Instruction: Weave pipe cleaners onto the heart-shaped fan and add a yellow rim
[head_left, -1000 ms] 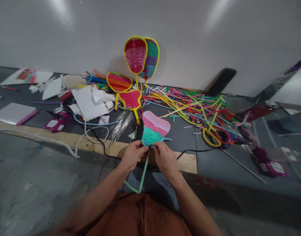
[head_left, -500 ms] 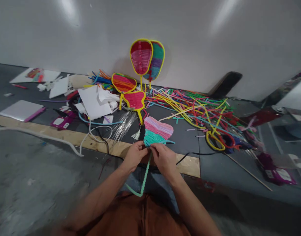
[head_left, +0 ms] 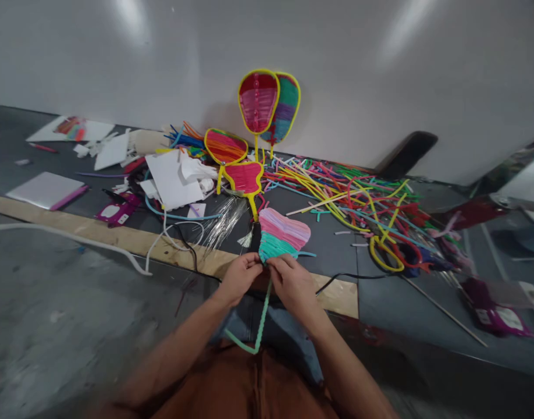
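A small fan of wound pipe cleaners [head_left: 285, 231], pink and lilac above and teal below, lies over the table's front part with its narrow end toward me. My left hand [head_left: 241, 278] pinches the left side of that narrow end, fingers closed. On the other side, my right hand [head_left: 294, 285] pinches the same end with thumb and forefinger. The fingertips nearly meet and hide the spot between them. A mint-green pipe cleaner [head_left: 262, 320] hangs below the hands and bends sharply near my lap. A blue strand [head_left: 307, 254] sticks out at the fan's lower right.
Finished-looking fans with yellow rims [head_left: 258, 100] lean on the wall. Loose pipe cleaners [head_left: 337, 189] are heaped at the right, with yellow-handled scissors [head_left: 387, 254] near them. White sheets [head_left: 173, 177] and silvery wires [head_left: 225, 221] lie left. A black cable [head_left: 349, 275] crosses the front edge.
The whole scene has shifted slightly right as my head turned. Both hands stay pinched at the fan's narrow end, with only slight movement of the fingers.
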Motion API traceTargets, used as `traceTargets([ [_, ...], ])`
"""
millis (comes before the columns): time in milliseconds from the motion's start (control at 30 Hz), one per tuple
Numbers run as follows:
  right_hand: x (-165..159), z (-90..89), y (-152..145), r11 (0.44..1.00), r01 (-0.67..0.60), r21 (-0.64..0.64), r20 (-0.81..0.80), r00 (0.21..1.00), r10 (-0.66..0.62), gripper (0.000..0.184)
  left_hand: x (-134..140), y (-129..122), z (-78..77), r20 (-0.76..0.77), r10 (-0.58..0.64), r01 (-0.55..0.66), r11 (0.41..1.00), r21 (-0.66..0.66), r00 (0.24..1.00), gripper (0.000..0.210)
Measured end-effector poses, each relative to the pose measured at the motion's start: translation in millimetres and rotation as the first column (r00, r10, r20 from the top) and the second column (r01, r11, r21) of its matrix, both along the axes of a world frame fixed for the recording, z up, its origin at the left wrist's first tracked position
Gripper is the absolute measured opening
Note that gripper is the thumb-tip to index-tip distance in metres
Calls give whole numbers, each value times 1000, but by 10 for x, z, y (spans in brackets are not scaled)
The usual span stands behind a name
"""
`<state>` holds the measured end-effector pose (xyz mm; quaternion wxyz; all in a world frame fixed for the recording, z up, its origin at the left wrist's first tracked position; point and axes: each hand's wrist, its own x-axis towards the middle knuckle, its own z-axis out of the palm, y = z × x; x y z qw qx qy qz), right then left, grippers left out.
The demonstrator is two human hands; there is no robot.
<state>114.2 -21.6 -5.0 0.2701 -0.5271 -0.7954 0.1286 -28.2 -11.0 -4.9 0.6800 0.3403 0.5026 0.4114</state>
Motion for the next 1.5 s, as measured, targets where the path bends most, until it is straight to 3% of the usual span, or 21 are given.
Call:
traceTargets([
  [67, -7, 1, -4, 999, 12, -32, -16, 1000, -13, 19, -15, 5, 14, -33, -18, 18, 1000, 10, 999, 6],
  [233, -57, 13, -20, 994, 99, -54, 155, 984, -90, 19, -28, 12, -21, -26, -50, 51, 997, 54, 998, 11],
  [333, -59, 16, -8, 993, 97, -74, 164, 983, -84, 21, -35, 22, -60, -46, -47, 50, 997, 66, 998, 15],
  [400, -23, 14, -2, 994, 59, -91, 82, 995, -52, 24, -40, 32, -64, -71, -38, 42, 998, 55, 997, 18],
  [500, 84, 2, -44, 997, 22, -78, -184, 982, -36, 28, -43, 49, -22, -99, -34, 35, 999, 15, 995, 22],
  [600, 205, -23, -158, 984, 92, -152, -429, 891, -150, 23, -37, 65, 50, -67, -36, 33, 998, -45, 997, 24],
  [700, 267, -43, -272, 944, 103, -313, -504, 825, -257, 19, -29, 76, 99, -19, -34, 32, 995, -90, 999, 26],
  [767, 267, -44, -296, 955, 107, -276, -483, 844, -234, 20, -24, 82, 106, -8, -31, 30, 994, -104, 999, 27],
  [867, 227, -24, -241, 990, 118, -81, -377, 916, -140, 21, -20, 93, 95, -12, -34, 33, 993, -112, 999, 31],
  [967, 173, 6, -146, 995, 96, 6, -264, 960, -91, 24, -15, 104, 82, -31, -58, 54, 994, -94, 998, 34],
  [1133, 118, 13, -73, 998, 54, 12, -124, 991, -52, 26, -11, 113, 61, -19, -72, 69, 993, -95, 997, 34],
  [1367, 126, -37, -79, 995, 94, -16, -118, 988, -95, 30, -11, 125, 60, -2, -64, 64, 992, -106, 998, 33],
  [1500, 120, -22, -80, 999, 51, 1, -55, 997, -51, 28, -16, 114, 57, -2, -66, 66, 993, -103, 998, 33],
])
